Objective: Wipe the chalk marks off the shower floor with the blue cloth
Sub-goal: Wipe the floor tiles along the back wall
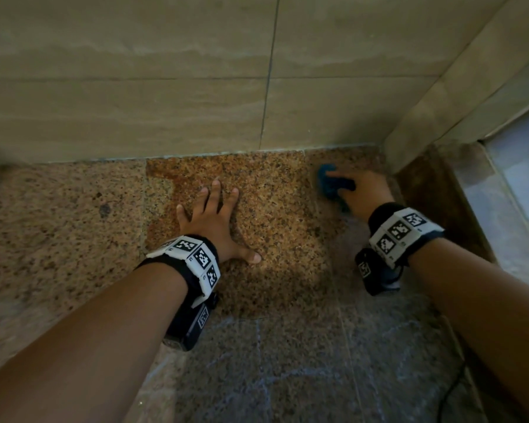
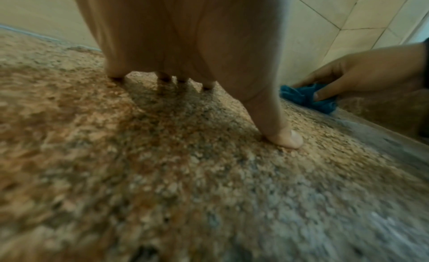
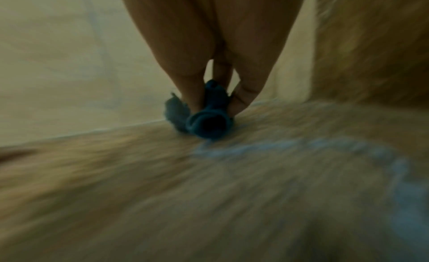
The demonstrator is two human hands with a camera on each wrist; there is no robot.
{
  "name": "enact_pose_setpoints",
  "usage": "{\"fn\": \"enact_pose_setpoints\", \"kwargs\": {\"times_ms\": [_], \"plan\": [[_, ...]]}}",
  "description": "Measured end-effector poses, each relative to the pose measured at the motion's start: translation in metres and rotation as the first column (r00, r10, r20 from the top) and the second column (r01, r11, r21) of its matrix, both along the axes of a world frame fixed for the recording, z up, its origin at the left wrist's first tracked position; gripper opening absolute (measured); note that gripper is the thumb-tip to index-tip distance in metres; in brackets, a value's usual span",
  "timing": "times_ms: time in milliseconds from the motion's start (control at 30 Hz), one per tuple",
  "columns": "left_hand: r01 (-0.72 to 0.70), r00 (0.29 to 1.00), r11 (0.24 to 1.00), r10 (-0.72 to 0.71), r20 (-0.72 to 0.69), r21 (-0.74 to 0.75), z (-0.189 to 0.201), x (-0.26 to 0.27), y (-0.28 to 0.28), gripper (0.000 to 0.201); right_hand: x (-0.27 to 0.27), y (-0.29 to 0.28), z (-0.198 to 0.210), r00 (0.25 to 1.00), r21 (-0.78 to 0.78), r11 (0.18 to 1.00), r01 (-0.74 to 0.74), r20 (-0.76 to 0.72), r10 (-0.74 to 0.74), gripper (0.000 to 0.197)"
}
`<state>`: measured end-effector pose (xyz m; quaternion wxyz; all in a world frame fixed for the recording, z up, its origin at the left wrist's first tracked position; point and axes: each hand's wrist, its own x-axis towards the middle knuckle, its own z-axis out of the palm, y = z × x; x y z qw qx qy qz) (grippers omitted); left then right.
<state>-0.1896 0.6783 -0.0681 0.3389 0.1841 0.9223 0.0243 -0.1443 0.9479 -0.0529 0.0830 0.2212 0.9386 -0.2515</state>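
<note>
While the left hand [image 1: 216, 221] lies flat on the floor [image 1: 74, 227] with fingers spread and straight, holding nothing, the right hand [image 1: 364, 193] grips the cloth [image 1: 329, 183], fingers and thumb curled round it. Cloth is bunched, blue, pressed on the floor close to the back wall [image 1: 135, 87] near the right corner. Left wrist view: thumb [image 2: 282, 133] tip planted on speckled granite, right hand [image 2: 362, 73] off to the side with cloth [image 2: 304, 97] under its fingers, thumb on the near side of the wad. Right wrist view heavily blurred: cloth [image 3: 209, 122] wadded between the fingers [image 3: 192, 93], touching the floor at the wall base. Chalk marks [image 1: 287, 377] show as pale bluish smears and lines on the greyer floor nearest the camera, between the two forearms; a smear [image 3: 267, 146] also lies just behind the cloth. Hands well apart. Both wrists carry marker bands [image 1: 193, 257]. Right of the shower floor a raised sill [image 1: 440, 193], then lighter tile [image 1: 519, 184] beyond
</note>
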Motion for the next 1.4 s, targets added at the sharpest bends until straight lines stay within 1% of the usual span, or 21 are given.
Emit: {"fn": "enact_pose_setpoints", "kwargs": {"times_ms": [67,133,200,300,367,433,533,600,667,733,800,867,933,1000,1067,1133,1200,1267,1300,1333,1400], "plan": [[-0.002,1.000,1.000,0.002,-0.002,0.001,0.000,0.000,0.000,0.136,-0.002,0.020,0.006,0.984,0.021,0.984,0.174,0.025,-0.175,0.043],[-0.005,1.000,1.000,0.005,-0.003,0.005,-0.001,0.000,0.000,0.136,-0.002,0.026,0.007,0.946,-0.022,0.946,0.325,0.010,-0.325,0.044],[-0.005,1.000,1.000,0.005,-0.002,0.001,-0.002,0.000,0.001,0.137,0.002,0.013,0.002,0.950,-0.055,0.949,0.310,-0.024,-0.312,0.043],[-0.002,1.000,1.000,0.002,0.005,-0.006,-0.001,-0.001,0.000,0.136,0.016,-0.021,-0.010,0.993,-0.117,0.990,0.080,-0.077,-0.090,0.041],[-0.002,1.000,1.000,0.002,-0.001,-0.002,-0.001,0.000,0.000,0.136,0.022,-0.028,-0.012,0.996,-0.106,0.994,-0.036,-0.080,0.027,0.041],[-0.004,1.000,1.000,0.004,-0.005,0.002,0.000,0.001,0.000,0.135,0.020,-0.014,-0.006,0.996,-0.071,0.997,0.003,-0.086,-0.009,0.042],[-0.004,1.000,1.000,0.004,-0.006,0.001,0.001,0.001,-0.001,0.135,0.016,0.021,0.002,0.966,-0.028,0.969,0.247,-0.076,-0.248,0.042],[-0.003,1.000,1.000,0.003,-0.011,-0.001,0.000,0.001,0.000,0.136,0.019,0.029,0.002,0.953,-0.012,0.955,0.296,-0.070,-0.296,0.040],[-0.004,1.000,1.000,0.004,-0.007,-0.003,0.001,0.000,0.000,0.136,0.025,0.016,-0.005,0.975,-0.039,0.977,0.208,-0.077,-0.210,0.040],[-0.004,1.000,1.000,0.004,0.000,-0.004,0.001,0.001,0.000,0.136,0.029,-0.007,-0.011,0.995,-0.082,0.996,0.045,-0.089,-0.053,0.041],[-0.003,1.000,1.000,0.003,0.000,-0.005,0.002,0.001,0.000,0.137,0.030,-0.022,-0.013,0.990,-0.070,0.991,-0.117,-0.086,0.111,0.042],[-0.004,1.000,1.000,0.004,-0.001,-0.004,0.003,0.000,0.000,0.137,0.030,-0.018,-0.011,0.986,-0.043,0.989,-0.144,-0.090,0.140,0.042],[-0.002,1.000,1.000,0.002,-0.002,-0.002,0.002,0.000,0.000,0.136,0.029,0.000,-0.009,0.994,-0.054,0.998,0.018,-0.105,-0.023,0.043],[0.000,1.000,1.000,0.000,-0.002,-0.006,0.001,0.000,0.000,0.137,0.029,0.020,-0.004,0.960,-0.067,0.966,0.251,-0.112,-0.257,0.042],[-0.001,1.000,1.000,0.001,0.004,-0.011,0.002,0.000,0.000,0.137,0.025,0.023,-0.004,0.934,-0.044,0.938,0.345,-0.079,-0.348,0.042],[-0.003,1.000,1.000,0.003,0.007,-0.010,0.002,-0.001,0.001,0.137,0.022,0.009,-0.007,0.961,-0.067,0.961,0.270,-0.052,-0.273,0.043],[-0.003,1.000,1.000,0.003,0.001,-0.009,0.002,-0.001,0.001,0.136,0.025,-0.015,-0.010,0.997,-0.091,0.994,0.059,-0.050,-0.064,0.043],[-0.001,1.000,1.000,0.001,-0.006,-0.011,0.002,0.000,0.001,0.136,0.032,-0.035,-0.010,0.987,-0.086,0.983,-0.163,-0.029,0.161,0.042],[0.001,1.000,1.000,-0.001,-0.007,-0.014,0.002,0.000,0.000,0.136,0.034,-0.039,-0.010,0.974,-0.083,0.970,-0.227,-0.020,0.226,0.042],[0.001,1.000,1.000,-0.001,-0.007,-0.015,0.001,0.000,0.000,0.136,0.034,-0.037,-0.007,0.969,-0.077,0.966,-0.248,-0.012,0.248,0.042],[-0.003,1.000,1.000,0.003,-0.007,-0.013,0.001,0.000,0.000,0.136,0.031,-0.020,-0.001,0.984,-0.029,0.984,-0.175,-0.021,0.174,0.043]]}}
